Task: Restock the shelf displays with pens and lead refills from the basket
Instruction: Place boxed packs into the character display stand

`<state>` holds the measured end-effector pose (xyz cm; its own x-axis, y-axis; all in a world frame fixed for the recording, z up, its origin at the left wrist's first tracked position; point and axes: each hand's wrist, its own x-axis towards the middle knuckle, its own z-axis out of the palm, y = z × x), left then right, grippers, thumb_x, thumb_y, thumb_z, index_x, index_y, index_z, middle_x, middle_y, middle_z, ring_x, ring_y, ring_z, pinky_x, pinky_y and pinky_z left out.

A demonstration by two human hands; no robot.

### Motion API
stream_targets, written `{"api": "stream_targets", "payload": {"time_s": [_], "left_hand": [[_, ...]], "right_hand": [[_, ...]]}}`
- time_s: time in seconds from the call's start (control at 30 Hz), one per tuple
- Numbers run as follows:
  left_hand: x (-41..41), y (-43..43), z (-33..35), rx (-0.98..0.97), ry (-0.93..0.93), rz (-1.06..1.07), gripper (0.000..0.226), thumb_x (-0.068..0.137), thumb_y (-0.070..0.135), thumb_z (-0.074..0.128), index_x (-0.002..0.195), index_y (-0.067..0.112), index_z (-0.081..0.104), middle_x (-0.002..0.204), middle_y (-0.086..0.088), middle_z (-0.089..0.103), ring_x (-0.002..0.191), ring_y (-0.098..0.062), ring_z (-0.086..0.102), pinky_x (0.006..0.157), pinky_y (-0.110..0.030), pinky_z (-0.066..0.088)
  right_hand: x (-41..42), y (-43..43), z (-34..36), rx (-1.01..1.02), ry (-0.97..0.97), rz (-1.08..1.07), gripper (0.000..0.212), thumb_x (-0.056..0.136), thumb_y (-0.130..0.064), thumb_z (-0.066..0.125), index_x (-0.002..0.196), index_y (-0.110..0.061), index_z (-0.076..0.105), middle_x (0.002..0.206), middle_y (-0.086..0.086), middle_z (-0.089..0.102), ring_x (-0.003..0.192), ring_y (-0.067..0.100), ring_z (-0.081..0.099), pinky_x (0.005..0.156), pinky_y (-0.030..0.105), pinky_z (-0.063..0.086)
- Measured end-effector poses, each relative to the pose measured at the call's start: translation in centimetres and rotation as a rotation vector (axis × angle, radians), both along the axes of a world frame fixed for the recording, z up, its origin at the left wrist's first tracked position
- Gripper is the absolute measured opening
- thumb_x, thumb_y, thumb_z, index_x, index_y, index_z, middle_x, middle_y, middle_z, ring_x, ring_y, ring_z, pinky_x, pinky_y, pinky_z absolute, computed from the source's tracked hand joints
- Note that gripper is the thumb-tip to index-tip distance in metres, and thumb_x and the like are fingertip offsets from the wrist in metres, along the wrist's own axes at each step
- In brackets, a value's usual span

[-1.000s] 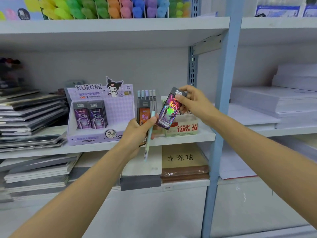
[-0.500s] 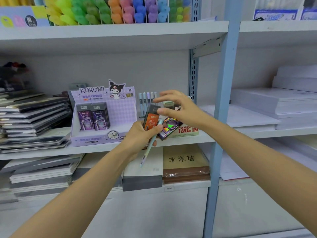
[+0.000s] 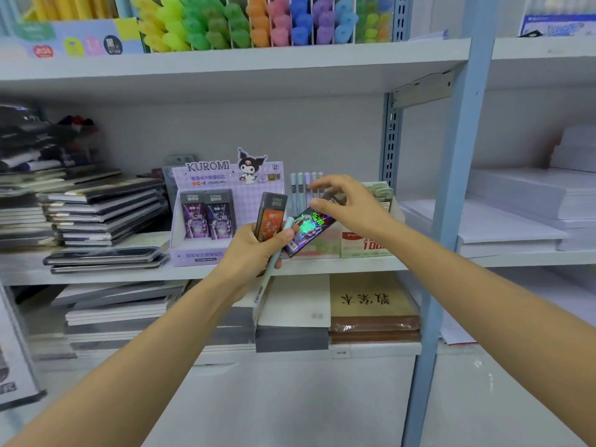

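Note:
My left hand (image 3: 256, 250) grips an orange lead refill box (image 3: 270, 217) upright, together with a pale green pen (image 3: 266, 282) that hangs down past the shelf edge. A holographic lead refill box (image 3: 309, 229) lies slanted with its lower end against my left thumb. My right hand (image 3: 350, 206) pinches its upper end, index finger stretched out above. Just behind stands the purple Kuromi display (image 3: 225, 175) with two purple refill boxes (image 3: 208, 217) in its tray. Several pale pens (image 3: 303, 188) stand upright to its right.
A green box (image 3: 366, 245) marked 100 sits behind my right hand. Dark notebooks (image 3: 96, 214) are stacked at left, white paper reams (image 3: 516, 204) at right past the blue upright post (image 3: 451, 188). Coloured highlighters (image 3: 258, 21) fill the top shelf; books (image 3: 371, 304) lie below.
My right hand brought the holographic box down from upright to a slant beside the orange box in my left hand. My left hand lifted the orange box slightly.

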<state>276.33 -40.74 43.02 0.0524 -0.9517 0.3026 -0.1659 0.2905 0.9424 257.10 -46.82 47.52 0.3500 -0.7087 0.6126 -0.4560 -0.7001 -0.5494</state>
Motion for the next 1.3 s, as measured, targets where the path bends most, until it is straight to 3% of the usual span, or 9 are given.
{"api": "stream_targets", "payload": {"time_s": [0.17, 0.37, 0.57, 0.67, 0.77, 0.9, 1.1, 1.23, 1.3], "left_hand": [[0.8, -0.1, -0.1, -0.014, 0.008, 0.023, 0.032, 0.085, 0.025, 0.073, 0.099, -0.002, 0.068, 0.102, -0.029, 0.065, 0.059, -0.018, 0.056, 0.069, -0.038, 0.053], [1.2, -0.2, -0.1, 0.013, 0.003, 0.029, 0.015, 0.079, 0.026, 0.077, 0.086, 0.013, 0.075, 0.077, -0.012, 0.071, 0.060, -0.018, 0.060, 0.067, -0.036, 0.057], [1.3, 0.1, 0.0, 0.022, 0.042, 0.010, 0.022, 0.075, 0.035, 0.077, 0.083, 0.015, 0.072, 0.061, 0.000, 0.066, 0.049, -0.015, 0.057, 0.055, -0.028, 0.050], [1.2, 0.0, 0.1, 0.007, 0.066, 0.018, 0.013, 0.079, 0.030, 0.075, 0.086, 0.019, 0.072, 0.060, 0.001, 0.066, 0.047, -0.014, 0.056, 0.051, -0.025, 0.046], [0.4, 0.0, 0.1, -0.056, 0.073, 0.019, 0.006, 0.083, 0.023, 0.074, 0.082, 0.018, 0.071, 0.058, 0.003, 0.066, 0.045, -0.012, 0.054, 0.047, -0.023, 0.048], [0.4, 0.1, 0.2, -0.073, 0.063, 0.046, 0.009, 0.083, 0.029, 0.073, 0.081, 0.019, 0.071, 0.065, -0.005, 0.067, 0.047, -0.013, 0.055, 0.046, -0.022, 0.047], [2.8, -0.5, 0.3, -0.039, 0.245, 0.155, 0.033, 0.078, 0.029, 0.078, 0.098, 0.004, 0.071, 0.076, -0.006, 0.074, 0.065, -0.023, 0.061, 0.055, -0.028, 0.053], [4.0, -0.7, 0.4, -0.081, 0.331, 0.220, 0.005, 0.085, 0.016, 0.073, 0.090, 0.016, 0.073, 0.072, -0.001, 0.075, 0.059, -0.017, 0.065, 0.048, -0.021, 0.052], [4.0, -0.7, 0.5, -0.118, 0.367, 0.247, 0.013, 0.086, 0.007, 0.069, 0.084, 0.019, 0.072, 0.071, 0.004, 0.074, 0.052, -0.010, 0.064, 0.043, -0.019, 0.049]], "right_hand": [[1.9, 0.4, -0.3, 0.000, 0.071, 0.111, 0.013, 0.077, -0.048, 0.074, 0.088, -0.040, 0.074, 0.130, -0.011, 0.051, 0.129, 0.009, 0.039, 0.109, 0.047, 0.032], [2.0, 0.3, -0.1, 0.051, 0.112, 0.212, 0.012, 0.078, -0.038, 0.076, 0.090, -0.036, 0.076, 0.116, -0.013, 0.061, 0.114, 0.002, 0.051, 0.103, 0.041, 0.042], [0.3, 0.0, 0.8, 0.151, -0.026, 0.244, 0.007, 0.088, -0.030, 0.068, 0.090, -0.024, 0.072, 0.112, -0.006, 0.066, 0.096, -0.004, 0.059, 0.081, 0.008, 0.045], [-0.3, -0.3, 0.8, 0.177, -0.092, 0.219, 0.011, 0.089, -0.029, 0.067, 0.094, -0.021, 0.071, 0.107, 0.000, 0.067, 0.081, -0.006, 0.061, 0.071, 0.014, 0.050], [0.1, -0.1, 0.4, 0.126, -0.106, 0.174, 0.011, 0.086, -0.030, 0.070, 0.092, -0.021, 0.071, 0.104, 0.001, 0.066, 0.092, 0.009, 0.062, 0.080, 0.030, 0.054], [0.1, -0.2, 0.7, 0.179, -0.186, 0.196, 0.010, 0.084, -0.026, 0.073, 0.092, -0.019, 0.069, 0.106, 0.003, 0.068, 0.080, 0.000, 0.065, 0.071, 0.020, 0.051], [-2.5, -1.0, 3.2, 0.288, -0.536, 0.317, 0.016, 0.090, -0.007, 0.063, 0.104, -0.015, 0.066, 0.096, 0.003, 0.074, 0.091, 0.017, 0.071, 0.075, 0.020, 0.055], [-3.2, -2.1, 3.6, 0.262, -0.601, 0.255, 0.017, 0.092, -0.004, 0.059, 0.106, -0.013, 0.064, 0.098, 0.005, 0.072, 0.091, 0.019, 0.071, 0.073, 0.022, 0.055], [-3.1, -2.9, 3.7, 0.226, -0.679, 0.172, 0.017, 0.093, -0.002, 0.058, 0.105, -0.013, 0.063, 0.097, 0.006, 0.071, 0.088, 0.017, 0.071, 0.073, 0.024, 0.055]]}}
